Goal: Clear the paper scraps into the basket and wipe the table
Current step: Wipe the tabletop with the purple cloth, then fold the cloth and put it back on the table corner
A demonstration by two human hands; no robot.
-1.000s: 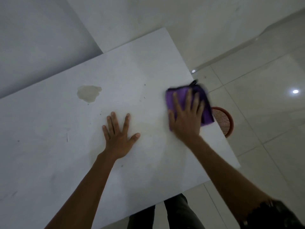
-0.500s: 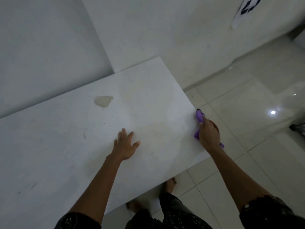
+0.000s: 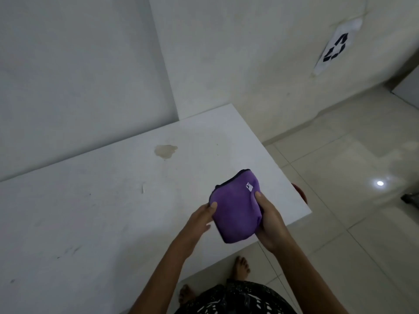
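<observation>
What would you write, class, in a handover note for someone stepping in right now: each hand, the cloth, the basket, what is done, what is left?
Left hand: pinches the purple cloth at its left edge.
Right hand: grips its right side; the folded cloth is held over the table.
Basket: only a red rim shows past the table's right edge.
Done: no clear paper scraps on the table, only one pale sliver, too small to identify.
Left: wipe the brownish stain near the far edge; check the sliver.

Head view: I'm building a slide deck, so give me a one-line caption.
Left hand and right hand hold a purple cloth over the table; stain behind, basket past the edge.
</observation>
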